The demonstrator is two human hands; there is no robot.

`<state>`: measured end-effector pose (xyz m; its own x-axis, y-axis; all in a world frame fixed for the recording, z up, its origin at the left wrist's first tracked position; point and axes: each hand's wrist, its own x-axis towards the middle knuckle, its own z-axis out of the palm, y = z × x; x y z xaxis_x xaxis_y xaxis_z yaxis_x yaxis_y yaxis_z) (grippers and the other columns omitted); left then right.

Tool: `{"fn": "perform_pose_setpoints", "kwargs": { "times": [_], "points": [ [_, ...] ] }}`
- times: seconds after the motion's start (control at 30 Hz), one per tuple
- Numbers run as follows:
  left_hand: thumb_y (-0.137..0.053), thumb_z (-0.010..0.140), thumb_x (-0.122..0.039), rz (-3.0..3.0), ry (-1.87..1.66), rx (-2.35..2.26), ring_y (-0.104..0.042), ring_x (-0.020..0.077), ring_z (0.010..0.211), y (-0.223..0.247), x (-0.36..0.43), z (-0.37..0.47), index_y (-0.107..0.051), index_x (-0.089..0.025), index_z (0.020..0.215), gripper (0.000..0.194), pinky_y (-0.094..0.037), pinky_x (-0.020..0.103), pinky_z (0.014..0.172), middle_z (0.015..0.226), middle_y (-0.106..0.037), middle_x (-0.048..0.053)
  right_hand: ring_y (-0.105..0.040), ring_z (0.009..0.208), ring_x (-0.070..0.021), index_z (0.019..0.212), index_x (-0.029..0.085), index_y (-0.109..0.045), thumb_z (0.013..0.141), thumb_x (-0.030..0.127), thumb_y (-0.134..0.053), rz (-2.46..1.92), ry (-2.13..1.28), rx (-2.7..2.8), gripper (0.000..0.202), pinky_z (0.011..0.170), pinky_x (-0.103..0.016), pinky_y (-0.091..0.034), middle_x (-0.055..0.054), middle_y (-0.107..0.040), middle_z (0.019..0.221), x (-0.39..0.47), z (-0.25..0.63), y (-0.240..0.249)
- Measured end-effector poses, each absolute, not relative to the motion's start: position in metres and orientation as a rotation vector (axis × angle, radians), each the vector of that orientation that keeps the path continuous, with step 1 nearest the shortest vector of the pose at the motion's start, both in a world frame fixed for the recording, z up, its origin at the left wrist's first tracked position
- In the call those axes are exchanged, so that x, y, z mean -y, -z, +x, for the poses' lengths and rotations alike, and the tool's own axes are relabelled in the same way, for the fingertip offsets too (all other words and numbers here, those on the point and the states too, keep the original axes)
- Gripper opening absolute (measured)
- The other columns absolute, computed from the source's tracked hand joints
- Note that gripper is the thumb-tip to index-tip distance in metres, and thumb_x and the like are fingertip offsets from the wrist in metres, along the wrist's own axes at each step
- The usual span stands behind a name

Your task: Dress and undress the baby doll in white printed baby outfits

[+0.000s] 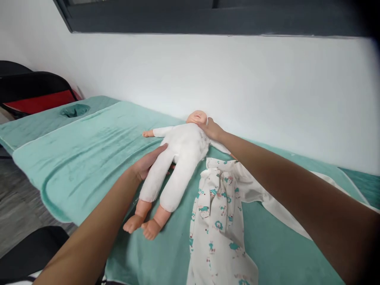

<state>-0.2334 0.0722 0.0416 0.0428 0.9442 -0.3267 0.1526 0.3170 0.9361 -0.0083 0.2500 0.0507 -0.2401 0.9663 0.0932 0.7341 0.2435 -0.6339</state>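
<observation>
A baby doll (178, 158) in a white suit lies on its back at the centre of the frame, on a teal towel (83, 158) spread over the surface. The left hand (148, 162) lies open against the doll's hip and thigh. The right hand (212, 128) cups its neck and shoulder, fingers loosely curled. Just right of the doll lies a printed baby garment (216, 221), touching the doll's side.

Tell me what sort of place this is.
Probably a massage or care-training room. A padded table with a face hole is covered in a teal towel. A baby doll lies on it beside a printed baby garment, with the left hand and right hand on the doll.
</observation>
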Motion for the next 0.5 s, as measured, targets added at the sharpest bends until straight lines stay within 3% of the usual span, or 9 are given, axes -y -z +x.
{"fn": "perform_pose_setpoints", "kwargs": {
  "times": [0.1,0.17,0.23,0.33,0.43,0.5],
  "points": [
    [-0.038,0.088,-0.066,1.184,-0.888,-1.515,-0.068,0.0261,0.082,-0.035,-0.070,-0.243,-0.068,-0.011,0.102,0.064,-0.055,0.038,0.066,0.089,-0.073,0.013,-0.064,0.109,-0.0339,0.150,0.005,-0.019,0.088,0.072,-0.040,-1.700,-0.552,2.047,0.093,0.092,-0.041,-0.048,-0.022,-0.066,0.122,-0.250,0.026,-0.038],
    [-0.041,0.087,-0.066,1.242,-0.892,-1.641,-0.067,0.0259,0.086,-0.039,-0.065,-0.249,-0.066,-0.013,0.109,0.063,-0.055,0.038,0.071,0.099,-0.072,0.013,-0.065,0.105,-0.0324,0.151,0.008,-0.016,0.093,0.066,-0.032,-1.879,-0.407,2.058,0.083,0.087,-0.039,-0.048,-0.019,-0.069,0.114,-0.242,0.071,-0.030],
    [-0.045,0.086,-0.064,1.345,-0.911,-1.865,-0.066,0.0265,0.091,-0.053,-0.050,-0.247,-0.063,-0.015,0.116,0.060,-0.053,0.039,0.077,0.109,-0.070,0.012,-0.065,0.104,-0.0308,0.143,0.012,-0.032,0.097,0.059,-0.025,-2.060,-0.298,2.085,0.067,0.084,-0.037,-0.047,-0.019,-0.068,0.114,-0.225,0.126,-0.024],
    [-0.050,0.086,-0.058,1.697,-1.082,-2.114,-0.063,0.0258,0.098,-0.078,-0.004,-0.216,-0.060,-0.021,0.120,0.052,-0.050,0.037,0.085,0.119,-0.067,0.009,-0.066,0.096,-0.0309,0.115,0.015,-0.058,0.095,0.057,-0.034,-2.177,-0.297,2.126,0.052,0.078,-0.037,-0.047,-0.019,-0.069,0.108,-0.188,0.203,-0.020],
    [-0.045,0.090,-0.058,1.954,-0.880,-1.913,-0.064,0.0223,0.088,-0.081,0.045,-0.160,-0.064,-0.027,0.112,0.043,-0.050,0.033,0.078,0.106,-0.069,0.004,-0.066,0.086,-0.0283,0.101,0.019,-0.063,0.089,0.059,-0.047,-2.205,-0.313,2.255,0.045,0.072,-0.035,-0.046,-0.014,-0.070,0.100,-0.151,0.249,-0.022],
    [-0.047,0.089,-0.060,2.027,-0.642,-1.866,-0.064,0.0261,0.097,-0.064,0.060,-0.125,-0.061,-0.025,0.118,0.048,-0.048,0.035,0.080,0.109,-0.068,0.007,-0.065,0.085,-0.0269,0.098,0.021,-0.064,0.087,0.057,-0.051,-2.164,-0.305,2.357,0.040,0.070,-0.034,-0.045,-0.012,-0.070,0.101,-0.131,0.260,-0.027]
  ]
}}
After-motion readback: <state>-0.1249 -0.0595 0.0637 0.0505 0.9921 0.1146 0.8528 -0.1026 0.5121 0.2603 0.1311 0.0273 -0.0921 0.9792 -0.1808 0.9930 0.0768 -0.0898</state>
